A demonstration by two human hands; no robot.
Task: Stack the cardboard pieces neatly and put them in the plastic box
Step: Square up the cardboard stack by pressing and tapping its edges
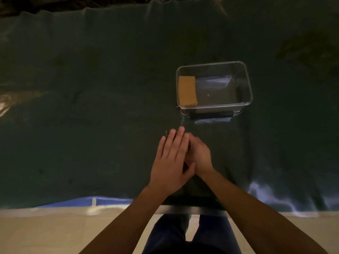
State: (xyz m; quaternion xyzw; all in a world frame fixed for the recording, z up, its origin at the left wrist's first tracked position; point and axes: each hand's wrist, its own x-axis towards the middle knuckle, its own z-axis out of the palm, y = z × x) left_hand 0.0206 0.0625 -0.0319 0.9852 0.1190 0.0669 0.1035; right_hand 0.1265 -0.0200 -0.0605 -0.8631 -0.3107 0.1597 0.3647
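Left hand (170,158) lies flat, fingers extended and close together, palm down over something on the cloth. Right hand (199,155) is pressed in against it from the right side, fingers curled. The two hands touch, thumb of the left crossing the right near the wrist. Looks like they are squaring up a small stack between them.

The stack of cardboard pieces (187,149) is almost fully hidden — only a thin dark sliver shows between the hands, plus a corner past the left fingertips. Lighting is dim, so I can't tell how many pieces are in it or how well aligned they are. Grip state: left reads as pressing down with an open palm, right as cupped against the stack edge; whether either is actually clamped on it, cannot tell.

The plastic box (246,79) sits on the green cloth (91,88) beyond the hands and slightly right, well apart from them, lid off. One tan cardboard piece (187,90) already lies inside, against the left wall. Rest of the box floor is bare.

Progress, judged from this:
- part of the cardboard is in the box
- the remainder is under the hands, at the tidy-up stage
- no loose pieces visible elsewhere on the cloth

Left to do — finish aligning, lift the stack, carry it forward-right, set it in beside or on the piece already there. Roughly halfway or a bit past.
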